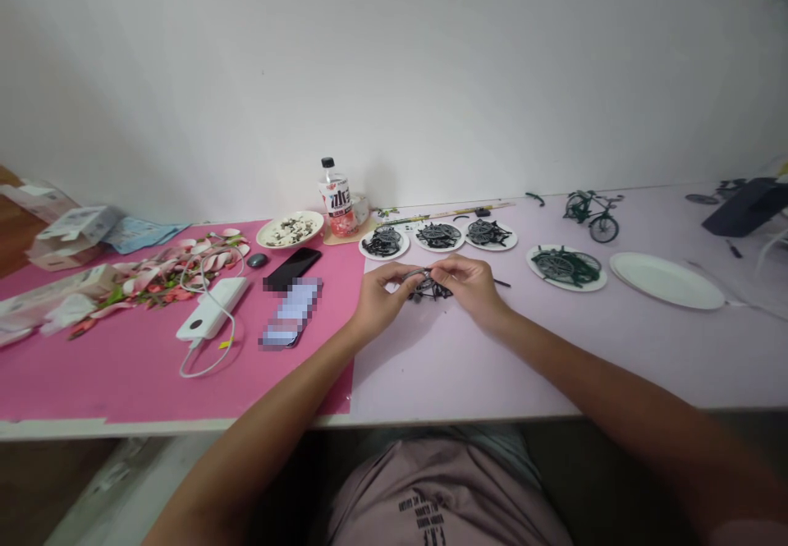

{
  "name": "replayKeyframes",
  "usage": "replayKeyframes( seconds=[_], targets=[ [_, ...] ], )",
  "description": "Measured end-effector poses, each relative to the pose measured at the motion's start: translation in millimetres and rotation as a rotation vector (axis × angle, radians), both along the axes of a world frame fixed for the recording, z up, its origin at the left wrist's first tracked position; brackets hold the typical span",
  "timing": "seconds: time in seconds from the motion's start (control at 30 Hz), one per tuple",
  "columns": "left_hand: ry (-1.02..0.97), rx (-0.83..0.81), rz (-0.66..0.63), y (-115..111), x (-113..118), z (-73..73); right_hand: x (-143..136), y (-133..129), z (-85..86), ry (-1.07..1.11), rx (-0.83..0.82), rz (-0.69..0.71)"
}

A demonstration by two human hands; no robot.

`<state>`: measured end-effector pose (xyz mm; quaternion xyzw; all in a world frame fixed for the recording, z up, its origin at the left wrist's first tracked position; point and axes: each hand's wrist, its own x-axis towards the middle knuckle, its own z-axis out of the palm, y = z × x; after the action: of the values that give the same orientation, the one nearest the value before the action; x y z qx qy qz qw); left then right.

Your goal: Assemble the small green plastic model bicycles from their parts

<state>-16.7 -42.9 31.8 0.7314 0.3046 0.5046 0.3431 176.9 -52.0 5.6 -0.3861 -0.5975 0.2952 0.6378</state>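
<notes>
My left hand (pixel 382 298) and my right hand (pixel 471 287) meet over the pale purple table cover (pixel 455 373), fingertips close together. Both pinch a thin dark plastic part (pixel 419 273). Right below and behind the fingers lie more black pieces (pixel 434 290), partly hidden by my hands. Beyond them, three white plates hold black wheels and small parts: a left plate (pixel 403 252), a middle plate (pixel 460 245) and a right plate (pixel 513 244).
Right: a plate of dark green parts (pixel 600 283), white plates (pixel 665 281), an assembled toy bicycle (pixel 592 211). Left: phones (pixel 294 267), a white power bank (pixel 213 308), a bottle (pixel 338 205), a bowl (pixel 289 238), pink petals (pixel 197 263).
</notes>
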Motion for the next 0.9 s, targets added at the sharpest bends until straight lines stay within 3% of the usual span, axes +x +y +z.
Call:
replayKeyframes(
  seconds=[0.3,0.9],
  targets=[
    [-0.015,0.077,0.053,1,3,-7.4,-1,-9,9.4,-0.226,0.128,-0.064],
    [0.000,0.096,0.009,1,4,-6.8,-2,-10,5.8,-0.245,0.115,-0.077]
  ],
)
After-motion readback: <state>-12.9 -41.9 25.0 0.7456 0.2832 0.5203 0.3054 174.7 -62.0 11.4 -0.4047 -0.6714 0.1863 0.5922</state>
